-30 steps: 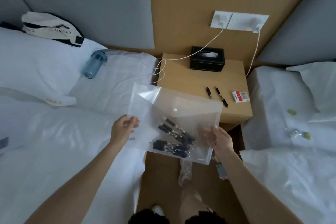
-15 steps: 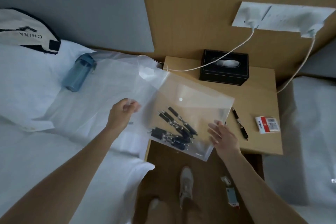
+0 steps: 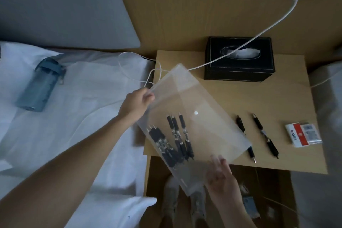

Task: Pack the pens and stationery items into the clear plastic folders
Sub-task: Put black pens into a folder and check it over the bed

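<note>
A clear plastic folder with a white snap button is held tilted over the front left of the wooden nightstand. Several black pens lie bunched inside it toward its lower side. My left hand pinches the folder's upper left edge. My right hand supports the lower corner from beneath, fingers fairly straight behind the plastic. Two loose black pens lie on the nightstand to the folder's right, one partly under its edge. A red-and-white eraser pack lies further right.
A black tissue box stands at the back of the nightstand, with a white charging cable running over it from the wall socket. A blue water bottle lies on the white bed at left. Shoes and small items are on the floor below.
The folder has swung over the nightstand and turned clockwise, so the pens slid toward its lower edge. My left hand shifted up to its upper edge; the camera moved closer.
</note>
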The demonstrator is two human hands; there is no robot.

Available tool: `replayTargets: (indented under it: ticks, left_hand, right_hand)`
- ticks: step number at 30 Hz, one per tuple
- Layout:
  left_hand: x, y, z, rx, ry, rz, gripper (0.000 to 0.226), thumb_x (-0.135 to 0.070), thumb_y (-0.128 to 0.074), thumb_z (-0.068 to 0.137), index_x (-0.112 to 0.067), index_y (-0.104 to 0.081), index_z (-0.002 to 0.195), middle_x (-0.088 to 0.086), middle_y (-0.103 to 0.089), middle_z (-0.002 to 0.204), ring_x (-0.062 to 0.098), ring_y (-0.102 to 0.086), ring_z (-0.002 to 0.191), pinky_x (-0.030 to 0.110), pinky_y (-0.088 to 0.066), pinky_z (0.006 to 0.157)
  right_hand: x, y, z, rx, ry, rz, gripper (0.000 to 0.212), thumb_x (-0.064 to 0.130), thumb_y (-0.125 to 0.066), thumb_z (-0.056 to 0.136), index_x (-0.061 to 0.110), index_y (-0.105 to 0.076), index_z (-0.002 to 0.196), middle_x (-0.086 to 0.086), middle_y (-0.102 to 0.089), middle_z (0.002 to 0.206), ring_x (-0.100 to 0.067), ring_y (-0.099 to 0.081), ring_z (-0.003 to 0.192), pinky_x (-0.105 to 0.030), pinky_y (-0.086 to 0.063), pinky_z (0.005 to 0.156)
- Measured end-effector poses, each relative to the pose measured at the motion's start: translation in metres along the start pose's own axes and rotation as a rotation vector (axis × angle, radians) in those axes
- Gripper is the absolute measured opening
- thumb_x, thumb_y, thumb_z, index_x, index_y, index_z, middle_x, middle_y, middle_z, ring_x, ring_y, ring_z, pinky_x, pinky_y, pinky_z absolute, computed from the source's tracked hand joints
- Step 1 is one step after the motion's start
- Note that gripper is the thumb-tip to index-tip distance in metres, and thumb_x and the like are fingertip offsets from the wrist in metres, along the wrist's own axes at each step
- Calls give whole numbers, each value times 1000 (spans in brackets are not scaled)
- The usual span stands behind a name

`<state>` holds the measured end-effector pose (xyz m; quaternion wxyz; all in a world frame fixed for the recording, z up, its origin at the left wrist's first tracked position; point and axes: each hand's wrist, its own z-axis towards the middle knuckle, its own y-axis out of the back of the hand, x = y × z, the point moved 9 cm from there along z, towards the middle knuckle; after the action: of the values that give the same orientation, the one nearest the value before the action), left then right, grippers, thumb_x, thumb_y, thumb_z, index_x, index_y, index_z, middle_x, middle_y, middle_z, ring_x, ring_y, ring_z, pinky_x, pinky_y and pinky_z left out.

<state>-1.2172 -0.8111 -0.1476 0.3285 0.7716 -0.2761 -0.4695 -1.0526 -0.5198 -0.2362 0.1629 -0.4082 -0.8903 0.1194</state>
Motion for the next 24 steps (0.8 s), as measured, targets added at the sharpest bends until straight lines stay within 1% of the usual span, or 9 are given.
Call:
replayTargets:
  ticks: [3,5,7,9,11,14,17,21,24]
  left_hand:
    - [-18,-20,16,18,-151,154,20,-22,-48,99,-8,-57,110,11,-67,100,29,-62,87,37,-49,73]
    - [-34,-34,17,32,-254,226,24,-16,-45,99,-5,-55,119,13,-66,107,30,-61,92,35,-44,72]
    - [-46,-46,10,35,-351,255,31,-11,-47,97,-5,-51,128,12,-61,120,29,-59,105,35,-45,84]
    - [-51,-53,-1,-29,-449,316,45,-8,-53,93,-7,-44,136,13,-50,136,28,-49,124,36,-41,101]
    - [-50,-54,-14,-140,-477,379,54,-10,-55,90,-7,-39,141,16,-38,144,31,-39,133,39,-36,108]
    - [-48,-74,-38,-122,-529,428,47,-16,-52,89,-8,-47,135,18,-40,143,32,-43,131,44,-39,107]
    - [-41,-110,-58,-5,-577,494,37,-21,-61,86,-10,-59,122,16,-49,134,33,-51,121,54,-45,98]
    - [-23,-140,-66,107,-435,570,56,-38,-71,80,-16,-55,129,15,-46,140,36,-47,126,60,-43,93]
    - [-16,-147,-64,148,-386,571,63,-47,-55,90,-23,-35,145,9,-25,155,32,-24,142,62,-26,105]
  right_hand:
    - [-21,-1,6,83,-5,65,16,26,-47,95,16,-57,89,-3,-61,82,-16,-59,74,-30,-42,71]
    - [-34,-2,7,99,-16,93,14,21,-50,88,12,-58,80,-6,-58,78,-20,-62,67,-33,-48,68]
    - [-42,8,9,35,-24,96,15,17,-53,82,9,-64,75,-10,-66,80,-25,-69,70,-35,-57,62]
    - [-46,18,9,-42,-35,68,15,16,-51,89,10,-64,85,-9,-72,87,-23,-72,78,-37,-56,67]
    - [-44,26,8,-103,-34,-33,15,16,-47,96,11,-61,99,-10,-72,96,-24,-70,87,-40,-50,73]
    - [-32,33,4,-175,0,-279,16,14,-45,99,8,-57,107,-13,-67,108,-28,-62,103,-43,-47,89]
    - [-18,33,-5,-199,16,-544,16,9,-43,100,8,-57,94,-13,-66,99,-30,-61,100,-45,-43,99]
    - [8,41,-1,-248,93,-925,16,5,-53,92,3,-68,89,-12,-67,79,-27,-63,78,-48,-51,84]
    - [34,36,-1,-323,257,-1402,20,12,-47,95,7,-66,95,-1,-66,83,-13,-57,69,-26,-45,59]
